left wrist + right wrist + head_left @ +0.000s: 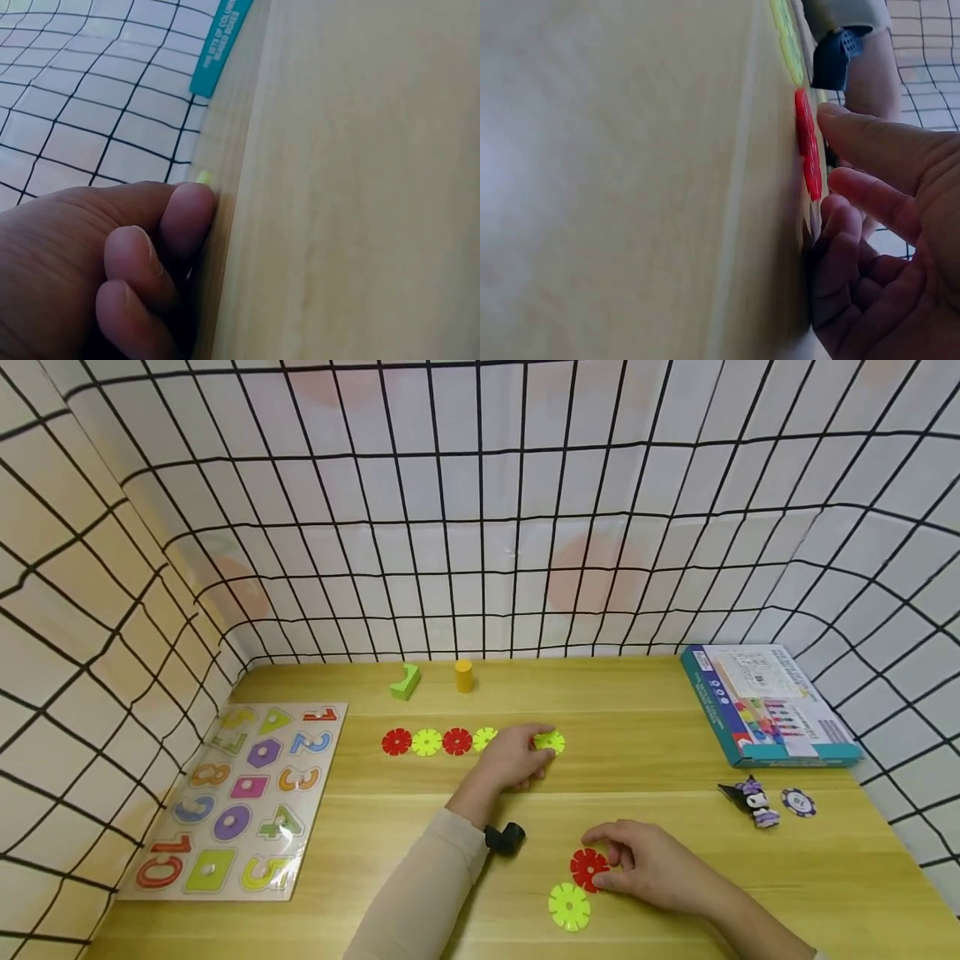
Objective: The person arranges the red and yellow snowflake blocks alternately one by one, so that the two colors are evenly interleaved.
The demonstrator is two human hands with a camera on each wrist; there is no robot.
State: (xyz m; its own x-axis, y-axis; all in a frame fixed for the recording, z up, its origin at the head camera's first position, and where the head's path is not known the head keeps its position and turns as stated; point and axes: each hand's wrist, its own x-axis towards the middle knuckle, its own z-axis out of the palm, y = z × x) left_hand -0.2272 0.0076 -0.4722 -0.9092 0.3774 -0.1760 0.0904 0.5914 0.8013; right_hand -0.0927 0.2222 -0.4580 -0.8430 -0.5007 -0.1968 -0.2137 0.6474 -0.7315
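A row of flower-shaped plastic discs runs across the table: a red disc [397,742] at the left end, a yellow-green one [427,742], another red disc [457,742] and a further yellow-green piece [484,739] partly behind my left hand [515,755]. That hand pinches a yellow-green disc [551,742] at the row's right end between thumb and index finger. Nearer me, my right hand [652,866] has its thumb at the edge of a red disc [588,869], with the index fingertip just beyond it. Touching that disc is a yellow-green disc [569,907]. Both lie flat.
A number puzzle board [251,787] lies at the left. A green block [406,682] and an orange cylinder [463,676] stand at the back. On the right are a teal box [772,706], a small figurine [756,802] and a round chip [798,802]. Gridded cloth surrounds the table.
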